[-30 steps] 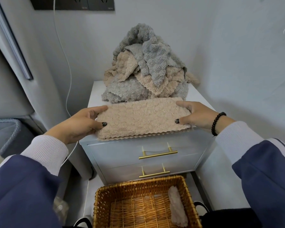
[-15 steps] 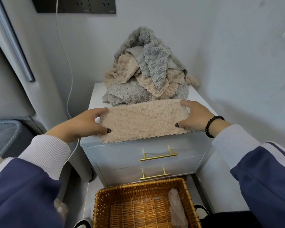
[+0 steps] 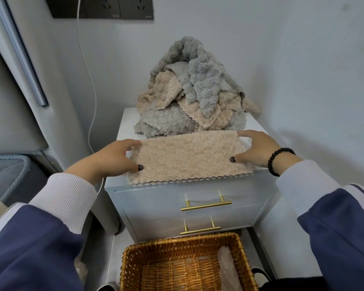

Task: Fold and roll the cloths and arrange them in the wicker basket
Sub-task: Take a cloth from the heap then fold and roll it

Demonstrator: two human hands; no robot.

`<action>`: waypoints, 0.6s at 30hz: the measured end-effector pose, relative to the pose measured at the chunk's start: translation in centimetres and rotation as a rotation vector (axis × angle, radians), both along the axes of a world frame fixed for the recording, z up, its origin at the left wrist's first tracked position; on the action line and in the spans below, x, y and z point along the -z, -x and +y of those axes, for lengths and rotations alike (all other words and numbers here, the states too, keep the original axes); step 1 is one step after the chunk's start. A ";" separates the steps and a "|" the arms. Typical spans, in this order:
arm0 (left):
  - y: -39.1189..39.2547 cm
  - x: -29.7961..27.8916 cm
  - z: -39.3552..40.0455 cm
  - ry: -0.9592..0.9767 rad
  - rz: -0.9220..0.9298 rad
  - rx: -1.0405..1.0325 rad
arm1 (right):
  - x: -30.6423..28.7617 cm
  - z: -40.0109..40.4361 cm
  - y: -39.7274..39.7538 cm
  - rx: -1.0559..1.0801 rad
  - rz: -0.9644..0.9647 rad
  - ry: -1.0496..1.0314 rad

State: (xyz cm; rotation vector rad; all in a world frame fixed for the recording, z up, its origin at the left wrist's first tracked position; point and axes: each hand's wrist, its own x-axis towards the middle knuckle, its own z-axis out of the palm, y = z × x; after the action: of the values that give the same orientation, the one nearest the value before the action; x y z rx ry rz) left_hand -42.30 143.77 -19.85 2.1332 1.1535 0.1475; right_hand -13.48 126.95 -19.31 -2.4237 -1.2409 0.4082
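The nightstand (image 3: pixel 198 198) carries a cloth pile (image 3: pixel 189 97) beyond my fingers. The basket (image 3: pixel 130 261) sits below them, one roll (image 3: pixel 228 269) inside. Between my hands lies the folded cloth (image 3: pixel 185 157): left hand (image 3: pixel 111 158) and right hand (image 3: pixel 254 148) pinch its ends.

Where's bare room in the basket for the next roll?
The wicker basket floor is bare from its left wall to the one rolled cloth along its right wall. The nightstand top is crowded: cloth pile behind, folded beige cloth in front.
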 end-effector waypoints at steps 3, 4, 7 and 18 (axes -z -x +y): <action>-0.2 -0.3 -0.3 -0.009 0.029 0.012 | -0.1 -0.1 -0.1 0.002 -0.001 0.013; -0.4 -0.4 -0.5 -0.021 0.047 0.018 | -0.2 0.0 0.0 0.006 -0.007 0.023; -0.9 -0.7 -1.0 -0.080 0.093 0.031 | -0.4 0.2 0.3 0.018 -0.050 0.045; -3.1 0.7 -3.4 -0.546 0.282 -0.103 | 0.5 2.6 5.3 -0.057 -0.412 -0.215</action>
State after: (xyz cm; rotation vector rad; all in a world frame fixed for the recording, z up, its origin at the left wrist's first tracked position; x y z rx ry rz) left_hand -39.21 140.38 -20.60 2.6321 1.5210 0.2354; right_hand -18.83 129.52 -19.84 -2.3581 -1.4356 -0.2152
